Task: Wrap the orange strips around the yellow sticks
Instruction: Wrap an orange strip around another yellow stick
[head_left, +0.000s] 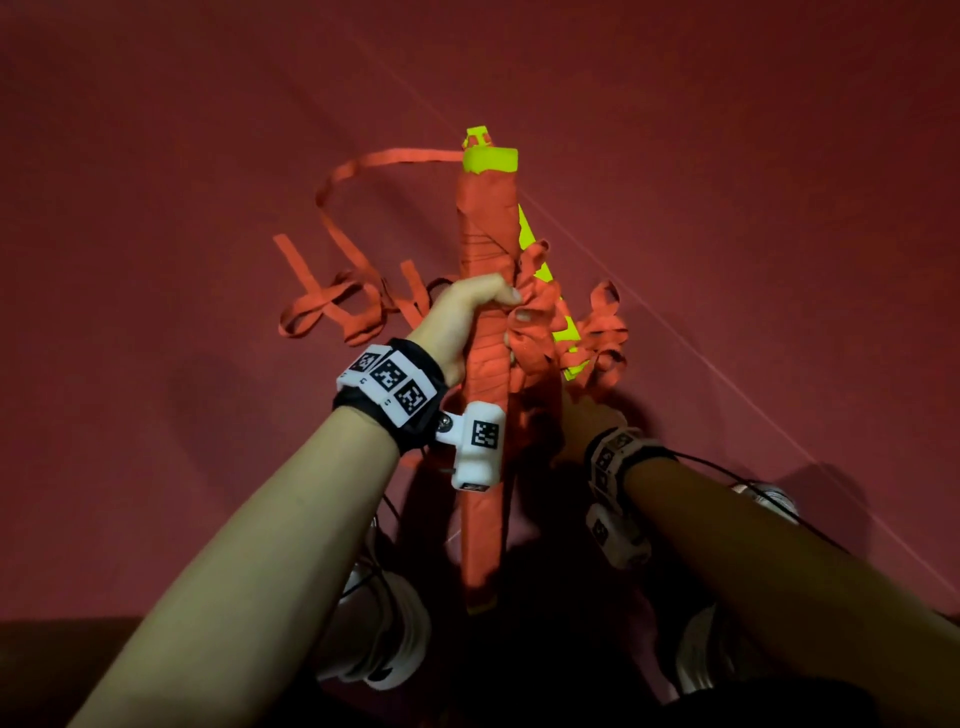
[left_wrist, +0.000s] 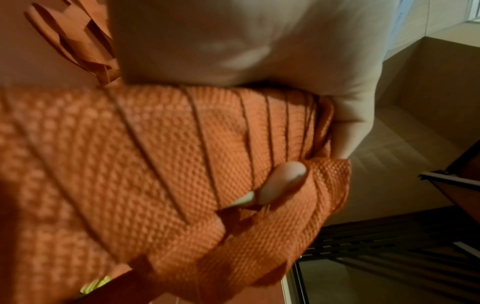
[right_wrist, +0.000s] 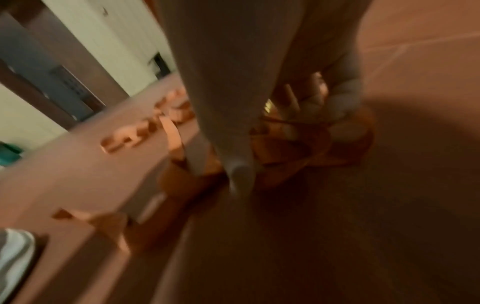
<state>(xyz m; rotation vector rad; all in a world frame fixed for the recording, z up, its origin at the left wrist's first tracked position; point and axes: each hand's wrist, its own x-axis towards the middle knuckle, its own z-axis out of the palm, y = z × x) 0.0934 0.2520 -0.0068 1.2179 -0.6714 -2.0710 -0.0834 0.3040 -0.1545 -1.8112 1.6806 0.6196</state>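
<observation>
Gripping wrapped stick (head_left: 485, 338), left hand (head_left: 460, 325), right hand (head_left: 584, 415) state unclear behind loose strips (head_left: 540, 322)

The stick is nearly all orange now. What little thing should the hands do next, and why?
Probably pull the loose orange woven strip snug and wind it once more over the bare yellow tip of the long strip-wrapped stick. That tip is uncovered, the strip trails slack from it, and the left hand already grips the stick. The right hand is low among other strips.

Bare forearms, each wrist wearing a black band (head_left: 415, 387) with white black-patterned marker tiles, a white camera block (head_left: 478, 449) and thin black cables (head_left: 727, 462)
</observation>
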